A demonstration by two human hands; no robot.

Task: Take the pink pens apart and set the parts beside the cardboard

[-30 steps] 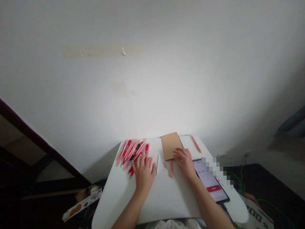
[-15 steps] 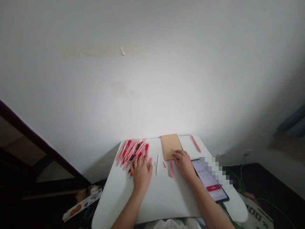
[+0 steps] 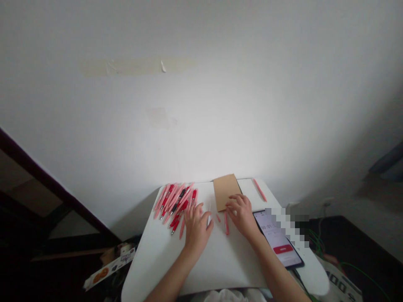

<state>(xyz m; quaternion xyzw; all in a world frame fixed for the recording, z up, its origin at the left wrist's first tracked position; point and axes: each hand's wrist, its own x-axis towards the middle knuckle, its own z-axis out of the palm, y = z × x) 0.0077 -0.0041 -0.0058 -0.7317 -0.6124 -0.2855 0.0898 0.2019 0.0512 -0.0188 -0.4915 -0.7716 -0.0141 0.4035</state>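
Note:
My left hand (image 3: pixel 197 228) hovers at the right edge of a heap of pens (image 3: pixel 176 201) in pink, red and black, fingers apart and nothing visibly held. Under its thumb side lies a thin white stick (image 3: pixel 209 218), partly covered. My right hand (image 3: pixel 241 214) rests on the lower right corner of a brown notebook (image 3: pixel 225 191), fingers bent but apart. Just below that corner lie a pink pen barrel (image 3: pixel 226 224) and a small pink piece (image 3: pixel 218 217), near my right fingertips.
A single pink pen (image 3: pixel 260 190) lies at the back right of the white table (image 3: pixel 226 264). A phone (image 3: pixel 280 243) with a timer on its screen sits beside my right forearm, a cable at its lower end. The wall (image 3: pixel 201 126) stands right behind the table.
My left hand has moved right, off the pens and over to the white stick. A pink pen now shows at the heap's lower edge. The notebook has turned slightly under my right hand.

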